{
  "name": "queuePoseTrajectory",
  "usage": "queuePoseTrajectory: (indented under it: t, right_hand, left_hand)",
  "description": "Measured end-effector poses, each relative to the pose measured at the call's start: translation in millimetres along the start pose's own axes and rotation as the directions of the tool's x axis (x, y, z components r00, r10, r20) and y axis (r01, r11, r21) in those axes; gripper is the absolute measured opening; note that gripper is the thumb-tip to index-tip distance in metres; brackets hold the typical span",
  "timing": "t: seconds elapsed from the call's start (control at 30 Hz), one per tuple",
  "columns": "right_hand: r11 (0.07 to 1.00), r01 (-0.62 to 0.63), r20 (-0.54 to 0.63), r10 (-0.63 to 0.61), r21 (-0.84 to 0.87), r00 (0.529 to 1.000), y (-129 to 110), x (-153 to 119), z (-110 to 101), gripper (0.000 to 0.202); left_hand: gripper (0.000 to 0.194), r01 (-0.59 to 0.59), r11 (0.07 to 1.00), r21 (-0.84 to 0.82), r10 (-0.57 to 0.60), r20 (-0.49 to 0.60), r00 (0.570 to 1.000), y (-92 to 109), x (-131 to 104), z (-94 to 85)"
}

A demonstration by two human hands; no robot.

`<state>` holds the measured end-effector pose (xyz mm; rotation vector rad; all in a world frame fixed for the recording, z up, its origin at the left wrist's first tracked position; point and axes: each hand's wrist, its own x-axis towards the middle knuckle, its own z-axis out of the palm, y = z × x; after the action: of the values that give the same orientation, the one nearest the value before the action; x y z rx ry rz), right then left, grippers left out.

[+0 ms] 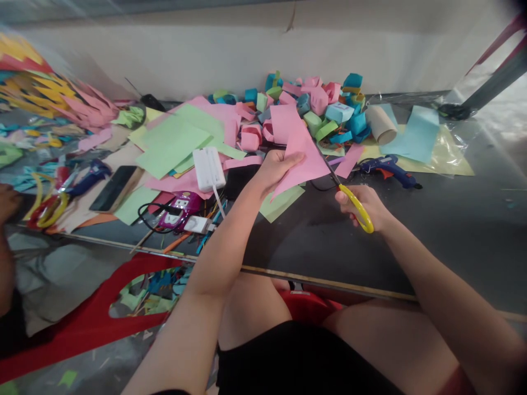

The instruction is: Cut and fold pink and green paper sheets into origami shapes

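My left hand (278,169) pinches a pink sheet of paper (302,156), holding it up above the dark table. Yellow-handled scissors (354,206) are in my right hand (362,204), with fingers wrapped round the handles. The blades lie along the right edge of the pink paper. Below the held sheet, a pale green paper (282,203) rests on the table. Behind it is a heap of folded paper pieces (319,101) in pink, blue and green.
On the right are a blue glue gun (389,169) and a cardboard tube (381,125). To the left lie green sheets (175,142), a white power bank (208,168), a purple socket box (181,211), a phone (116,189) and more scissors (51,206). Another person's hand (9,202) is at far left.
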<state>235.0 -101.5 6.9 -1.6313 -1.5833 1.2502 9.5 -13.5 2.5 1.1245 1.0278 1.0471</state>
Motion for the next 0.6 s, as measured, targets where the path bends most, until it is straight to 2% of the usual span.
queuePoseTrajectory:
  t: [0.37,0.6]
  right_hand:
    - [0.999,0.004,-0.014,-0.005,-0.039,1.0,1.4,-0.8,2.7,0.074]
    - [0.964,0.135,-0.097,-0.161,-0.227,0.982,5.5,4.5,-0.2,0.074]
  left_hand:
    - [0.04,-0.032,0.998,0.052,0.032,0.0,0.999,-1.8,1.3,0.0]
    - [0.038,-0.029,0.999,0.018,0.029,0.007,1.0,-3.3,1.9,-0.9]
